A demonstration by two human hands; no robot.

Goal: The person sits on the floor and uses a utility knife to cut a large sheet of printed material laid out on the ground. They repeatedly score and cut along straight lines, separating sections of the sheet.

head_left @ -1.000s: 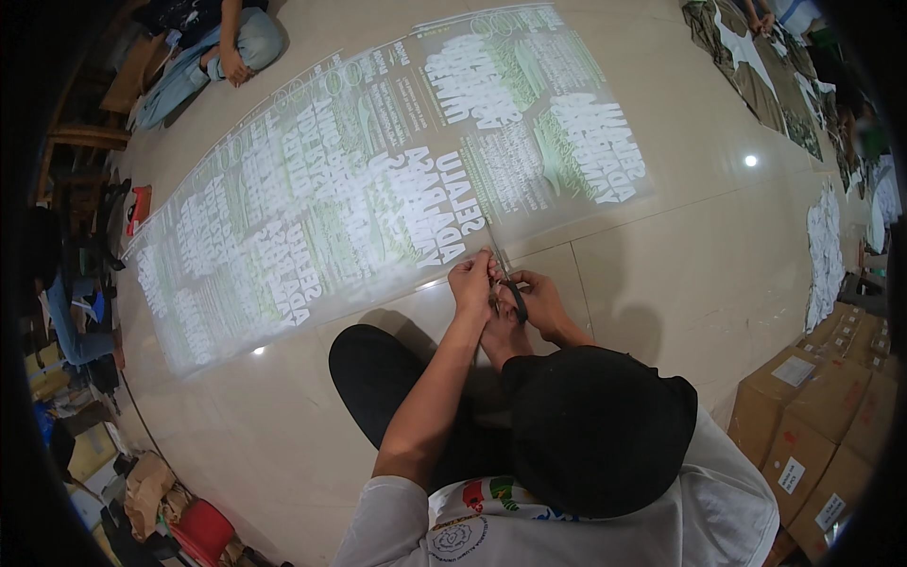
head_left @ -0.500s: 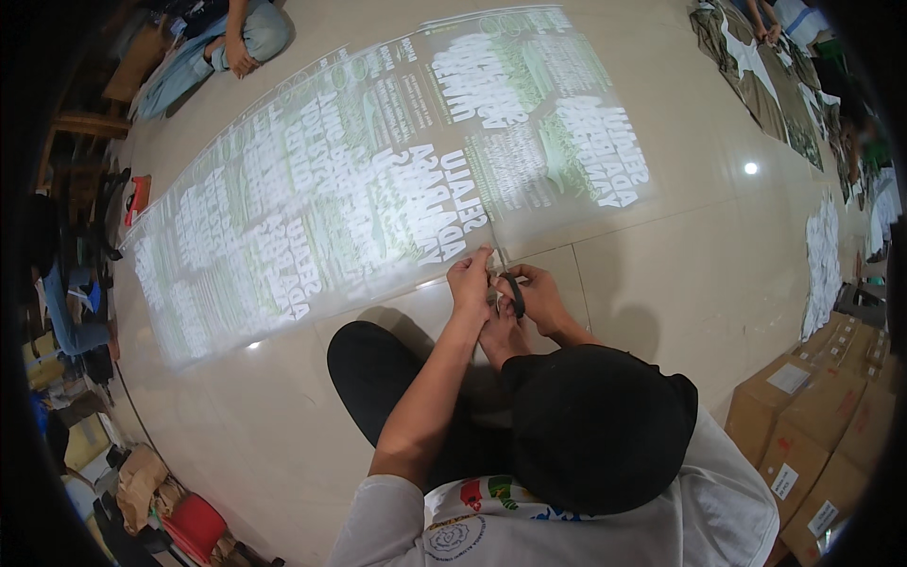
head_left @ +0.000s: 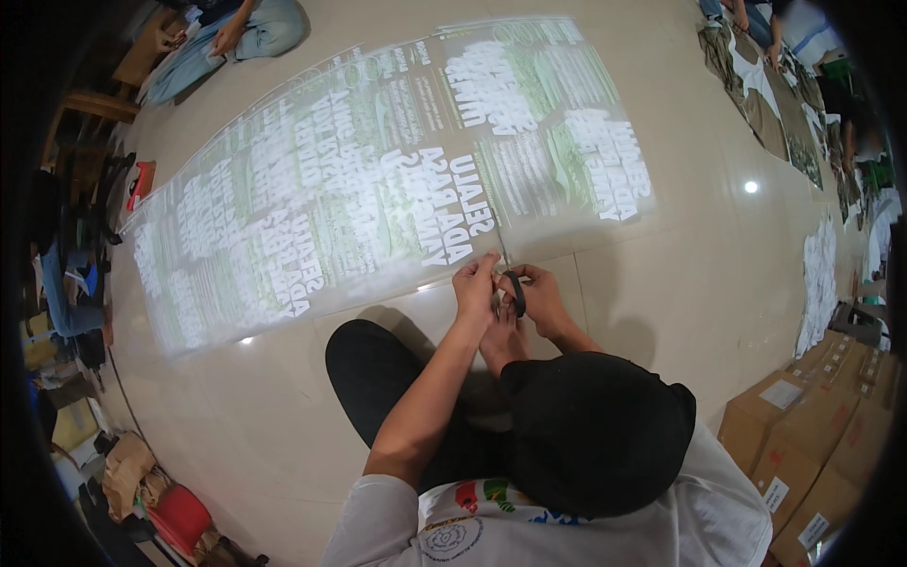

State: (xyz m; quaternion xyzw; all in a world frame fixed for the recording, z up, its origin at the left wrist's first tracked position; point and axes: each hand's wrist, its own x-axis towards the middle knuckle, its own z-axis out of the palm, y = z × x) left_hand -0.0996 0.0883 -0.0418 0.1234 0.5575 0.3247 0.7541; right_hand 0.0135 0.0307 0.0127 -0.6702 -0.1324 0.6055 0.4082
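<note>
My left hand (head_left: pixel 472 282) pinches the near edge of a large translucent sheet (head_left: pixel 439 113) printed with white lettering and pale green patterns. Just to its right, my right hand (head_left: pixel 537 295) is wrapped round black-handled scissors (head_left: pixel 516 295), whose blades point up along a slit or seam in the sheet. Both hands are close together above my bare foot (head_left: pixel 505 342), which partly shows beneath them. The fine contact between blades and sheet is too small to make out.
Two seated people's legs and hands (head_left: pixel 227 38) (head_left: pixel 756 28) show at upper left and upper right. Brown cloth pieces (head_left: pixel 756 94) and white pieces (head_left: pixel 817 274) lie rightward. Cardboard boxes (head_left: pixel 803 435) stand lower right; chairs, bags and a red object (head_left: pixel 184 515) crowd the left.
The view has shifted slightly, with the sheet lower in the picture. Both hands hold nearly the same position and grip. The person at upper left has moved their hands a little.
</note>
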